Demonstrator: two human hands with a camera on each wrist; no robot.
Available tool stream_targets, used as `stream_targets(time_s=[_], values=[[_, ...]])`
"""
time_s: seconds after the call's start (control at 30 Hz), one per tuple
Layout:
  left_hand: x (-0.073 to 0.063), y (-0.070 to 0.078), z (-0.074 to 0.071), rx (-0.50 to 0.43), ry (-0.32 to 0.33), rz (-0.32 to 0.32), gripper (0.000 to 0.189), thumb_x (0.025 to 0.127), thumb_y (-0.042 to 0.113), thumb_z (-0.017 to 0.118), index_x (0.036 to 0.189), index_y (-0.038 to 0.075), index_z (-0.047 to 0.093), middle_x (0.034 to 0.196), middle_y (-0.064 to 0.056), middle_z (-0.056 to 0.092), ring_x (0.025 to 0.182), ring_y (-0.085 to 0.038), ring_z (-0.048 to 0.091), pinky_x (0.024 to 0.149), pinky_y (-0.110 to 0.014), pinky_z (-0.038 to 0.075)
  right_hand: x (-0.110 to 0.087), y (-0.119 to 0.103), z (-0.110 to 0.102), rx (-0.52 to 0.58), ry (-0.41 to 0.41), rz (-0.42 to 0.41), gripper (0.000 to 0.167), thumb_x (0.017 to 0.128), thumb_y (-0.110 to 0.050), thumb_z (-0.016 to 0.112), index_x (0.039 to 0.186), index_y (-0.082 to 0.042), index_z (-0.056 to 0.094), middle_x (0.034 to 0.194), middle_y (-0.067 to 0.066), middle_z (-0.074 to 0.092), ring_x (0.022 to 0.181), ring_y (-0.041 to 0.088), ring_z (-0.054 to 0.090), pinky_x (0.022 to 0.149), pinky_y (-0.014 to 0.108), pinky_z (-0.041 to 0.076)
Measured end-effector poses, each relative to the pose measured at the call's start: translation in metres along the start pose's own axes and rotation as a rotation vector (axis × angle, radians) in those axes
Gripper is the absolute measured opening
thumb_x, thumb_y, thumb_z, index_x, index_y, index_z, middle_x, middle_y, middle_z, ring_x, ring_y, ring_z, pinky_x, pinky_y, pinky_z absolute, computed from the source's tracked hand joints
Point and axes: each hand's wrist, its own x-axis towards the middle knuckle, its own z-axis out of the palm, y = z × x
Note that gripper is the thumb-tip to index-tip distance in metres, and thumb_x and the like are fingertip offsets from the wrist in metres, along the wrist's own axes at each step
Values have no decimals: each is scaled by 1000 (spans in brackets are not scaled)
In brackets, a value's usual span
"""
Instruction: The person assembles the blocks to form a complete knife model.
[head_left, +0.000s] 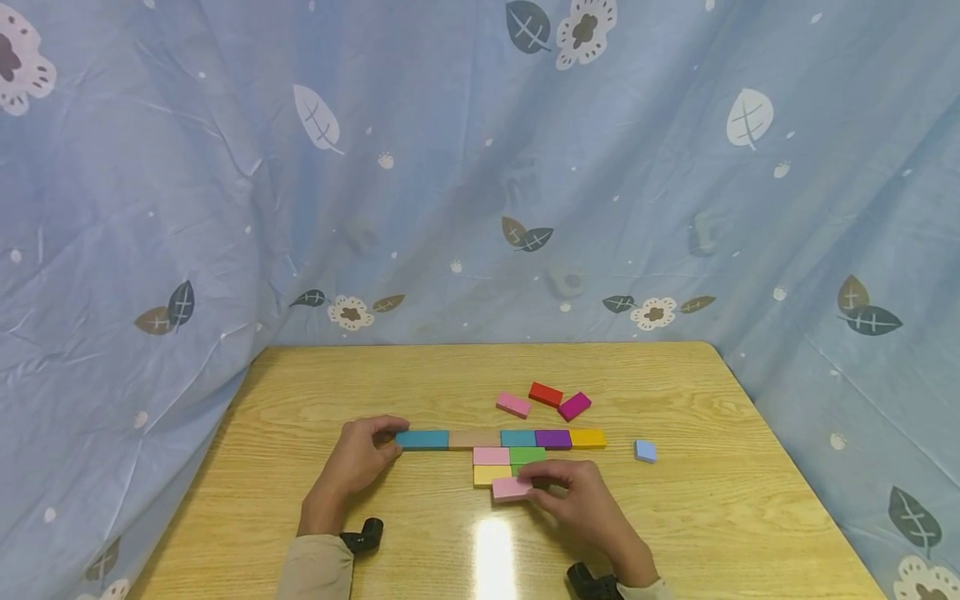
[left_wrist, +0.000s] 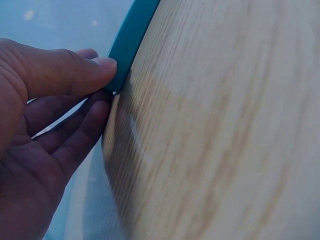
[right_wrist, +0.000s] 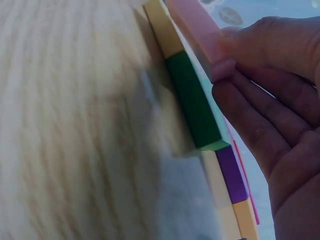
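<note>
My left hand (head_left: 357, 458) pinches the left end of a long blue block (head_left: 423, 441), the leftmost in a row on the table. In the left wrist view my thumb lies on the end of this blue block (left_wrist: 131, 47). A pink block (head_left: 512, 489) is pinched at its right end by my right hand (head_left: 576, 492). It overlaps the front of a small group: a yellow block (head_left: 491, 475), another pink block (head_left: 491, 455) and green blocks (head_left: 527, 455). The right wrist view shows the held pink block (right_wrist: 195, 25) raised over the green block (right_wrist: 197, 102).
The row continues with a tan block (head_left: 475, 440), a short blue one (head_left: 517, 439), a purple one (head_left: 552, 439) and an orange one (head_left: 588, 438). Behind lie loose pink (head_left: 513, 405), red (head_left: 546, 394) and magenta blocks (head_left: 574, 406). A light blue block (head_left: 645, 451) lies right.
</note>
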Motion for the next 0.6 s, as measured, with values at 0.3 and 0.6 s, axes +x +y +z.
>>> stream_targets(time_s=[0.3,0.6], values=[[0,1,0,1,0,-8,37,97,-5,77,131,9,79,133,-9,78,124,-31,74,106,-51,62,1,-1,5,3,-15,26,26,93,2,83,115,-11,85,114,1,84,106,14,79,93,30,68],[0,1,0,3,1,-2,37,97,-4,76,131,10,79,132,-8,78,123,-30,74,105,-51,62,3,-7,14,-68,1,-58,29,90,0,86,115,-14,85,112,-5,84,107,13,80,96,30,67]])
